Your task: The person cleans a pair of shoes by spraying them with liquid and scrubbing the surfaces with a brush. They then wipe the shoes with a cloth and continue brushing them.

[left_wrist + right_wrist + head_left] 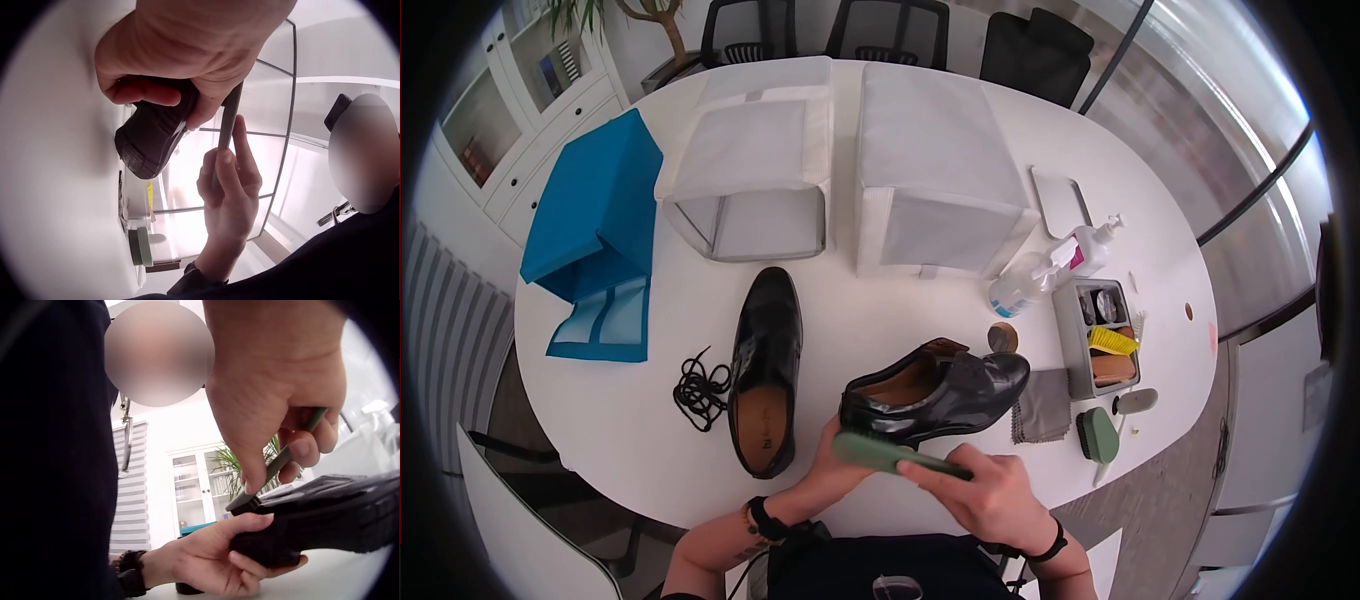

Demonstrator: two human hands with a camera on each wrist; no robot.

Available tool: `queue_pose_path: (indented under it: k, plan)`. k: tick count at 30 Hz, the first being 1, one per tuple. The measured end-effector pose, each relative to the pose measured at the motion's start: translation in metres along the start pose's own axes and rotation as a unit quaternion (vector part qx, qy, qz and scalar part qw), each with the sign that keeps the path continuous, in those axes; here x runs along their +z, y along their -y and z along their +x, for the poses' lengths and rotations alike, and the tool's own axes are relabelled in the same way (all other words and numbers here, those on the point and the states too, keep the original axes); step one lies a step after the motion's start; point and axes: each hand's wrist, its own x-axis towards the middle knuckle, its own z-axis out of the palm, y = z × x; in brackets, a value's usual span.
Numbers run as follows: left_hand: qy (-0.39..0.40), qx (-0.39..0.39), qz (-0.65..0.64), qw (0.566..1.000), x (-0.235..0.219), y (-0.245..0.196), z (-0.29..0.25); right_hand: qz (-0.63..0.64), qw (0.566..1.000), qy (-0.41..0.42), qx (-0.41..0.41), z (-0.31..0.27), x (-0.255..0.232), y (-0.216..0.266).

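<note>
My left hand [832, 474] grips the heel of a glossy black shoe [990, 392], which is tilted on its side over the table with its toe pointing right. In my right hand [992, 500] is a long green brush [880, 453], pinched by the handle; its head lies against the shoe's heel end in the right wrist view. The other black shoe [766, 375] stands upright to the left, beside a coil of black laces [700, 391]. In the left wrist view the held shoe [150, 134] shows its dark sole end below my left hand [187, 50].
Behind stand a blue box [600, 205] and two pale fabric boxes [750, 140]. On the right are pump bottles [1018, 285], a grey organizer [1078, 350], a round tin [1002, 338], a grey cloth [1041, 405] and a green brush [1097, 434].
</note>
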Motion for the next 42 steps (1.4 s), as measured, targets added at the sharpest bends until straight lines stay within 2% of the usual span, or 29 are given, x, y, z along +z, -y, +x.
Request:
queue_pose_path:
  k: [2,3,5,6,11,14,17,18,19,21,23,24,26,27,29,30,31,33,37,38,39,42]
  plan:
    - [0.015,-0.035,-0.079,0.996,-0.001,-0.004,-0.001,0.017,1.0,0.007,-0.003,-0.003,0.006,-0.001]
    - [0.015,-0.035,-0.079,0.996,0.001,-0.008,-0.001,0.017,1.0,0.007,-0.002,-0.002,0.005,-0.002]
    - [-0.016,-0.022,-0.024,0.999,0.006,-0.018,0.0,0.024,0.993,-0.057,0.104,-0.002,-0.001,-0.005]
    - [-0.03,-0.021,-0.037,0.999,0.009,-0.023,-0.001,0.025,0.989,-0.072,0.127,-0.004,0.0,-0.008]
    - [0.0,-0.024,-0.039,0.999,0.002,-0.011,0.0,0.086,0.994,0.002,0.07,-0.009,0.002,-0.006]
    - [-0.01,-0.032,-0.047,0.998,0.009,-0.022,-0.001,0.09,0.982,-0.061,0.154,-0.012,-0.001,-0.013]
    - [-0.021,-0.024,-0.057,0.998,0.01,-0.024,-0.001,0.088,0.976,-0.082,0.179,-0.011,-0.001,-0.014]
    - [-0.023,-0.017,-0.055,0.998,0.009,-0.022,-0.001,0.099,0.983,-0.06,0.145,-0.012,0.001,-0.012]
    - [-0.022,-0.017,-0.055,0.998,0.008,-0.017,-0.001,0.099,0.982,-0.06,0.146,-0.012,0.002,-0.011]
    - [-0.007,0.007,-0.045,0.999,0.004,-0.008,0.0,0.098,0.993,-0.012,0.064,-0.011,0.004,-0.009]
    - [-0.014,-0.024,-0.046,0.999,0.007,-0.021,-0.002,0.097,0.992,-0.039,0.073,-0.012,0.007,-0.016]
    - [-0.021,-0.053,-0.047,0.997,0.008,-0.027,-0.003,0.082,0.985,-0.083,0.124,-0.013,0.007,-0.02]
    - [-0.022,-0.053,-0.059,0.997,0.009,-0.03,-0.002,0.046,0.969,-0.143,0.195,-0.014,0.006,-0.026]
    - [-0.021,-0.054,-0.071,0.996,0.009,-0.031,-0.001,0.045,0.97,-0.144,0.193,-0.016,0.006,-0.025]
    - [-0.02,-0.046,-0.078,0.996,0.008,-0.026,0.0,0.147,0.972,-0.065,0.173,-0.022,0.006,-0.02]
    - [-0.017,-0.041,-0.084,0.995,0.008,-0.024,0.0,0.159,0.976,-0.031,0.147,-0.023,0.006,-0.018]
    - [-0.014,-0.043,-0.083,0.995,0.009,-0.025,0.0,0.159,0.975,-0.032,0.151,-0.024,0.007,-0.02]
    - [-0.027,-0.075,-0.076,0.994,0.009,-0.029,-0.002,0.124,0.971,-0.093,0.18,-0.028,0.01,-0.028]
    - [-0.016,-0.061,-0.081,0.995,0.01,-0.033,-0.001,0.067,0.947,-0.187,0.253,-0.031,0.01,-0.048]
    - [-0.016,-0.045,-0.083,0.995,0.011,-0.032,-0.001,0.07,0.952,-0.152,0.255,-0.032,0.005,-0.045]
    - [-0.015,-0.03,-0.085,0.996,0.012,-0.032,-0.001,0.07,0.952,-0.153,0.257,-0.032,0.004,-0.042]
    - [-0.019,-0.063,-0.061,0.996,0.01,-0.036,-0.003,0.187,0.957,-0.1,0.196,-0.032,0.005,-0.035]
